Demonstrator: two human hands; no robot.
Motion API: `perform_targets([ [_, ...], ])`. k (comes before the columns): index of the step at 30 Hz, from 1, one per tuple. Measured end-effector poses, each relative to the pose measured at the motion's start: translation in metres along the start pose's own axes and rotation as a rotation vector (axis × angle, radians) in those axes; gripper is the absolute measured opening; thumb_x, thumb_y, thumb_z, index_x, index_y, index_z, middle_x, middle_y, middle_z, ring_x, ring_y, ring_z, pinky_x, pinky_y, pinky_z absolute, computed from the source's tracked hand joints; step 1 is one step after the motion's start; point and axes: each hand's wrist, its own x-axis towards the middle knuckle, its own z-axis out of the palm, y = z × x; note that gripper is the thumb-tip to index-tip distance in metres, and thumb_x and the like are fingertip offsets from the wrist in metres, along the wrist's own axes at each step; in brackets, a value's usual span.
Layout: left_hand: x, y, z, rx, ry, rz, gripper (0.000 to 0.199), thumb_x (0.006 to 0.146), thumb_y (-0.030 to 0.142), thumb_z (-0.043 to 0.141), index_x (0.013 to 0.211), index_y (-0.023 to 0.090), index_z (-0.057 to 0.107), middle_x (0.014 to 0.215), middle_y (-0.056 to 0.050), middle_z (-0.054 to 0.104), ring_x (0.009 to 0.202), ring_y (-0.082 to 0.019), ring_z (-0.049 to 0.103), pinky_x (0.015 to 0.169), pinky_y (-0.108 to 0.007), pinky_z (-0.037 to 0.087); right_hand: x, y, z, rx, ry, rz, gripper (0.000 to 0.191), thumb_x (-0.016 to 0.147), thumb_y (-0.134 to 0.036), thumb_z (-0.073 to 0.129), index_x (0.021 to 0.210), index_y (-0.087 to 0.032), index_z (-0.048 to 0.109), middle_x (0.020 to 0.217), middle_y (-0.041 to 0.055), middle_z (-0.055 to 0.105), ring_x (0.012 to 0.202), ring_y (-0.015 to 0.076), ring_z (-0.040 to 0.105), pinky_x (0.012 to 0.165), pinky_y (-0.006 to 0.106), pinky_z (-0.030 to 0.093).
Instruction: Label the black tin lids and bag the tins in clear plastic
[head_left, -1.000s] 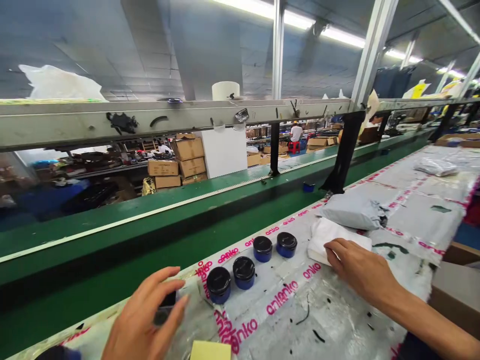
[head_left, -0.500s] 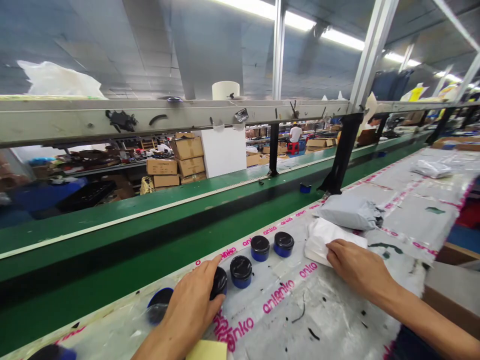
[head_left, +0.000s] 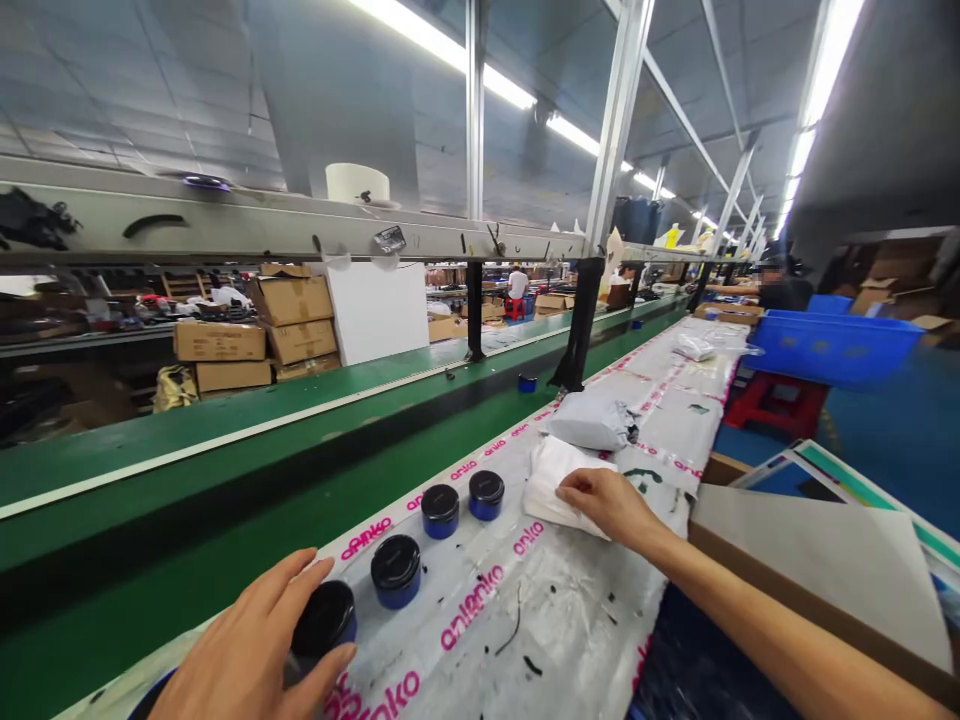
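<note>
My left hand [head_left: 244, 640] reaches around a short round blue tub with a black top [head_left: 324, 618], thumb and fingers spread on either side of it. Whether the fingertips touch the tub, I cannot tell. Beyond it, more such tubs stand on the sheeted bench: one close by [head_left: 396, 572], then two farther along [head_left: 440, 511] [head_left: 486, 495]. My right hand [head_left: 611, 503] pinches the top of a stack of thin white sheets [head_left: 551, 485] lying flat, thumb against fingers. Just behind the stack sits a grey plastic packet [head_left: 589, 418].
A green conveyor belt [head_left: 300, 520] runs beside the bench, with a small blue tub [head_left: 527, 383] on it. Dark posts [head_left: 577, 330] hold up a shelf rail [head_left: 262, 235]. At right are an open carton [head_left: 810, 540], a blue bin [head_left: 832, 345] and a red stool [head_left: 776, 402].
The view has turned right, bringing the blue bin and carton in. My left hand is still around a tub, its fingers spread. My right hand stays on the white sheets.
</note>
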Motion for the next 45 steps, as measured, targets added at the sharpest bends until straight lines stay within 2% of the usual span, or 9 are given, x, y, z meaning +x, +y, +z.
perform_targets([
  [6,-0.014,0.0,-0.004,0.044,0.145,0.103,0.057,0.087,0.066,0.054,0.138,0.043,0.052,0.148,0.001,0.052,0.122,-0.029,0.062,0.095,-0.046,0.059,0.006,0.01,0.0,0.165,-0.036,0.014,0.029,0.078,-0.035,0.05,0.076,-0.016,0.071,0.072,0.0039,0.07,0.072,0.0215,0.063,0.062,0.029,0.039],
  [14,-0.011,0.023,-0.024,0.072,0.289,0.249,0.048,0.088,0.06,0.057,0.13,0.036,0.059,0.136,-0.004,0.062,0.109,-0.029,0.069,0.081,-0.042,0.063,0.009,0.011,-0.001,0.38,-0.061,0.079,0.03,0.068,-0.045,0.059,0.076,-0.017,0.067,0.07,0.0028,0.064,0.065,0.0179,0.056,0.058,0.027,0.038],
  [18,0.002,0.083,-0.032,0.044,0.267,0.415,0.035,0.09,0.039,0.061,0.123,0.029,0.062,0.134,-0.006,0.063,0.114,-0.029,0.066,0.088,-0.046,0.061,0.007,0.013,-0.003,0.489,-0.118,0.105,0.036,0.069,-0.054,0.061,0.076,-0.018,0.063,0.067,0.0022,0.06,0.064,0.0176,0.055,0.054,0.025,0.039],
  [24,0.058,0.21,-0.01,-0.179,-0.159,0.633,0.051,0.085,0.038,0.069,0.128,0.012,0.059,0.143,-0.016,0.054,0.132,-0.033,0.051,0.11,-0.049,0.047,0.003,0.018,-0.011,0.542,-0.088,0.038,0.037,0.073,-0.054,0.061,0.081,-0.018,0.062,0.073,0.0015,0.059,0.069,0.0181,0.055,0.058,0.027,0.043],
  [29,0.103,0.258,0.027,-0.228,-0.305,0.633,0.056,0.088,0.03,0.067,0.136,0.006,0.051,0.147,-0.022,0.047,0.137,-0.036,0.042,0.115,-0.055,0.038,0.002,0.031,-0.015,0.596,-0.085,-0.025,0.039,0.077,-0.057,0.061,0.081,-0.017,0.063,0.071,0.001,0.059,0.069,0.0182,0.055,0.058,0.028,0.045],
  [34,0.113,0.264,0.055,-0.273,-0.356,0.621,0.043,0.084,0.033,0.07,0.118,0.007,0.063,0.128,-0.023,0.06,0.124,-0.039,0.053,0.107,-0.059,0.042,-0.005,0.026,-0.032,0.739,0.078,-0.113,0.042,0.081,-0.06,0.066,0.082,-0.018,0.063,0.07,0.0012,0.061,0.064,0.0169,0.056,0.058,0.027,0.047],
  [38,0.107,0.255,0.055,-0.416,-0.337,0.567,0.039,0.083,0.035,0.072,0.115,0.015,0.066,0.142,-0.017,0.052,0.13,-0.034,0.049,0.112,-0.05,0.039,-0.01,0.007,-0.052,0.875,0.324,-0.137,0.043,0.081,-0.06,0.072,0.083,-0.019,0.061,0.068,-0.0003,0.06,0.059,0.0139,0.053,0.057,0.025,0.047],
  [41,0.098,0.24,0.038,-0.557,-0.27,0.441,0.018,0.092,0.031,0.059,0.101,0.017,0.067,0.127,-0.009,0.062,0.118,-0.024,0.057,0.105,-0.038,0.043,-0.012,-0.012,-0.052,0.882,0.279,-0.152,0.044,0.08,-0.061,0.074,0.085,-0.018,0.062,0.071,0.0021,0.064,0.06,0.0143,0.055,0.055,0.025,0.047],
  [45,0.085,0.209,0.007,-1.144,-0.325,-0.026,0.04,0.092,0.053,0.056,0.108,0.017,0.059,0.1,-0.007,0.068,0.09,-0.021,0.065,0.079,-0.034,0.05,-0.018,-0.053,-0.034,0.894,0.069,-0.262,0.04,0.084,-0.057,0.072,0.086,-0.018,0.063,0.073,0.0023,0.064,0.064,0.0148,0.056,0.057,0.025,0.049],
])
